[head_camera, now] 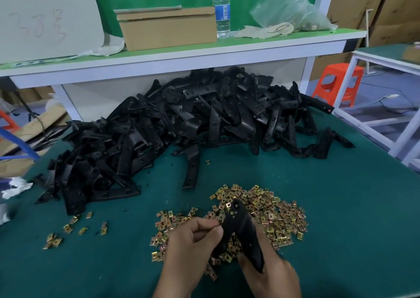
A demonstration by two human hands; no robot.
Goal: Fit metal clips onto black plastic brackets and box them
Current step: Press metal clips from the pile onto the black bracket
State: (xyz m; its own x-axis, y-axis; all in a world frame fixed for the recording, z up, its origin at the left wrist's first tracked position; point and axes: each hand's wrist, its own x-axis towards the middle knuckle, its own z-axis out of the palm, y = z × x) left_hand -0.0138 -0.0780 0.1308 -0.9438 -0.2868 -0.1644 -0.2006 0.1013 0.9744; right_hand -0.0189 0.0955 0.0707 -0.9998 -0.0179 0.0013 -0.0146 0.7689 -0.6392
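Observation:
A black plastic bracket [241, 227] stands tilted over a spread of gold metal clips [270, 213] on the green table. My right hand [272, 272] grips its lower leg from beneath. My left hand [193, 245] has its fingers curled, thumb and fingertips pinched together against the bracket's left edge; whether a clip sits between them is hidden. One gold clip [228, 205] sits on the bracket's upper tip. A big heap of black brackets [181, 125] fills the back of the table.
A loose bracket [193, 168] lies between the heap and the clips. A few stray clips [68, 229] lie to the left. On the shelf above stand a cardboard box [168, 28], a water bottle [221, 9] and a plastic bag [291, 6]. An orange stool [338, 81] stands at right.

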